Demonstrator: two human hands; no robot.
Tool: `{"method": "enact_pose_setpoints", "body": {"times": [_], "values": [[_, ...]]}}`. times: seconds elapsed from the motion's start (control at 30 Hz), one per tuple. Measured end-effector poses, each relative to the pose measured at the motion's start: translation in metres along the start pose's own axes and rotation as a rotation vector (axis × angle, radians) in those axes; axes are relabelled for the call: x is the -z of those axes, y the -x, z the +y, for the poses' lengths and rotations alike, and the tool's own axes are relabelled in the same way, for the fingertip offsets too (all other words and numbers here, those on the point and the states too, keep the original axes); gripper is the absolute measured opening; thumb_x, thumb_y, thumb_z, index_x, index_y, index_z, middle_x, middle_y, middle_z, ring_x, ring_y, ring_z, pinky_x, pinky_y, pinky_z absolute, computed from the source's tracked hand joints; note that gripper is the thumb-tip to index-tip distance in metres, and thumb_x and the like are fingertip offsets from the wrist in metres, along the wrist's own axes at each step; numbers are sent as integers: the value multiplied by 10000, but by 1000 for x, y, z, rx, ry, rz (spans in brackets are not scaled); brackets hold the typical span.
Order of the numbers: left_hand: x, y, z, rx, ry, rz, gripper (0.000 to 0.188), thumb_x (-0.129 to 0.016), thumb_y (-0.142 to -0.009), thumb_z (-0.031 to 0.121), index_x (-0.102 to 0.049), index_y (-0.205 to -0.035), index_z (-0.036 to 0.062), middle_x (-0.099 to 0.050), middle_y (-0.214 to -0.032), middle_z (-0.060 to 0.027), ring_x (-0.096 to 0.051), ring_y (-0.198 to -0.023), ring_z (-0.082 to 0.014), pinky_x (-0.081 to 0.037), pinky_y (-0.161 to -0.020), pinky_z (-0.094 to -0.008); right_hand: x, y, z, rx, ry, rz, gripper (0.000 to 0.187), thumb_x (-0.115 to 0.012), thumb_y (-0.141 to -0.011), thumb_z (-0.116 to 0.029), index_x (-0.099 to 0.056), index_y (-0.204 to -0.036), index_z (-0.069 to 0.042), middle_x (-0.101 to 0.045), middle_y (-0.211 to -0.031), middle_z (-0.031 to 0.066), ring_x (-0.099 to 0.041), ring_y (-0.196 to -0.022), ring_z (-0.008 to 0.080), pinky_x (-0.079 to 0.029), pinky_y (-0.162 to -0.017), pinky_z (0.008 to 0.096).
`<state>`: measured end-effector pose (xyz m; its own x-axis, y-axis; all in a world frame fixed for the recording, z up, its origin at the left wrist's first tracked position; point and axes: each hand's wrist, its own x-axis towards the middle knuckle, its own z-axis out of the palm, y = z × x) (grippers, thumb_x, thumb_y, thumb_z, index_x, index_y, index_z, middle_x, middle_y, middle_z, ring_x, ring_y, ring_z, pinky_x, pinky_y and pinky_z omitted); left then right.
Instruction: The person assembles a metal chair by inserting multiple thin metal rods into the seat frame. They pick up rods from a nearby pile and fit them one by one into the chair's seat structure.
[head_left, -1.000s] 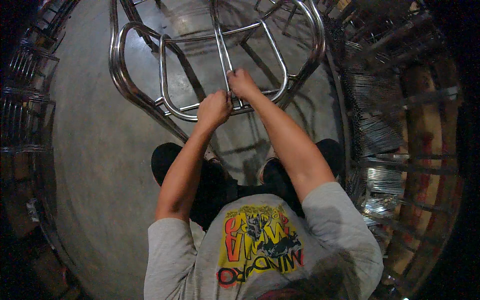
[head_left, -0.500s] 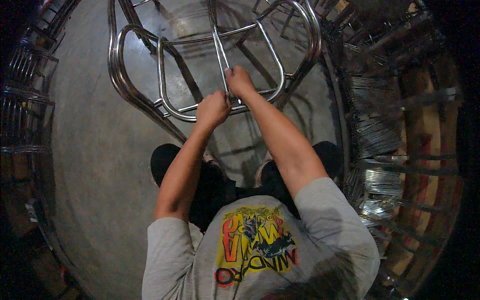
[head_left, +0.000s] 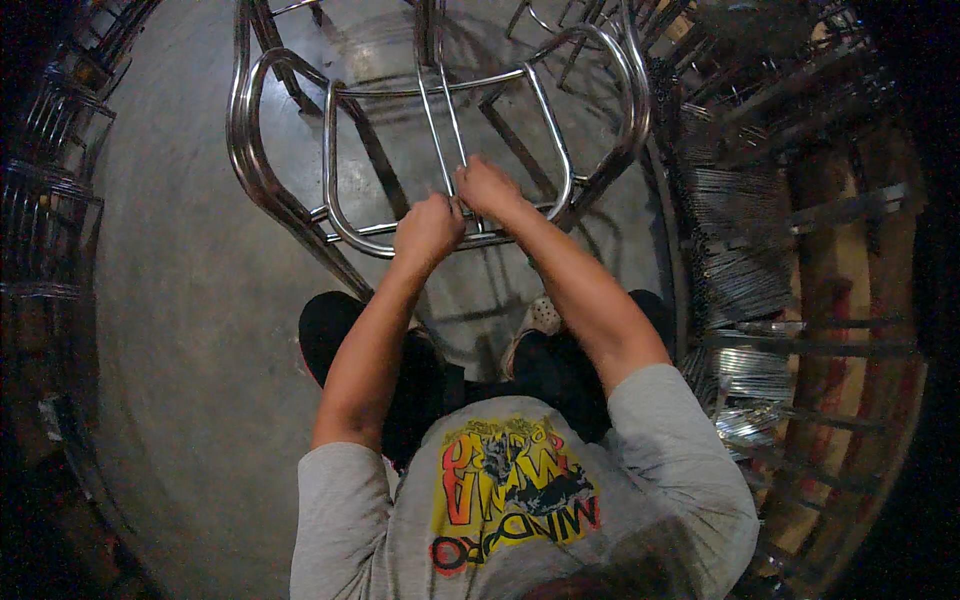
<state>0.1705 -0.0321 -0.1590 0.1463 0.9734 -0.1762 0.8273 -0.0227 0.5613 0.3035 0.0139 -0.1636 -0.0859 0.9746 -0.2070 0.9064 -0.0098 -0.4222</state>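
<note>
Plainly, the head view shows both hands at work on two thin metal rods (head_left: 435,132) that run down the middle of a chrome tube frame (head_left: 331,150), past its crossbar (head_left: 390,92) and toward its near rail (head_left: 368,247). The left hand (head_left: 428,230) is at the lower part of the left rod (head_left: 430,115), its fingers curled together; whether they clamp the rod I cannot tell, as the tips are hidden. The right hand (head_left: 487,188), a little farther out, looks closed around the right rod (head_left: 453,121), which shows again beyond it by the near rail. The step in hand seems to be placing or steadying the rods; the next move would likely call for an even hold and a check of their lower ends against that rail
</note>
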Motion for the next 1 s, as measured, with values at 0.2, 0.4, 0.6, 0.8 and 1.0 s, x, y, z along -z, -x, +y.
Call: {"method": "enact_pose_setpoints", "body": {"times": [0.2, 0.4, 0.6, 0.8, 1.0], "values": [[12, 5, -1, -55, -18, -68, 390, -492, -925, 348, -665, -895, -1, -656, -885, -270, -638, -859, -447, -486, -793, -540, -3, 12, -3, -84, -143, 50, 377, -448, -944, -296, -550, -1097, 33, -612, -1088, 311, -637, -913, 473, -518, -791, 547], [-6, 11, -7, -86, -67, 5, 389, -503, -916, 341, -661, -864, -11, -660, -873, -271, -640, -835, -455, -500, -773, -545, -14, 14, -3, -111, -103, 76, 419, -415, -964, -341, -526, -1104, 38, -634, -1049, 297, -612, -983, 471, -472, -863, 558], [3, 19, -7, -203, -135, -1, 402, -492, -919, 358, -657, -936, -8, -667, -873, -264, -649, -834, -448, -507, -762, -547, -13, 21, -4, -147, -161, 55, 437, -414, -969, -356, -542, -1099, 41, -619, -1090, 304, -586, -1045, 469, -452, -909, 529], [29, 53, -19, -374, -308, -126, 561, -518, -883, 585, -694, -948, 56, -677, -778, -195, -666, -746, -383, -521, -661, -489, -22, 6, 5, -99, -294, 46, 408, -429, -954, -325, -549, -1094, 39, -598, -1124, 302, -575, -1056, 467, -456, -913, 516], [21, 53, -22, -437, -343, -2, 544, -546, -861, 600, -677, -827, 73, -653, -674, -157, -657, -652, -347, -512, -581, -467, -30, 5, 7, -141, -249, 101, 388, -457, -941, -314, -549, -1108, 24, -611, -1124, 290, -594, -1062, 447, -477, -901, 527]]}}
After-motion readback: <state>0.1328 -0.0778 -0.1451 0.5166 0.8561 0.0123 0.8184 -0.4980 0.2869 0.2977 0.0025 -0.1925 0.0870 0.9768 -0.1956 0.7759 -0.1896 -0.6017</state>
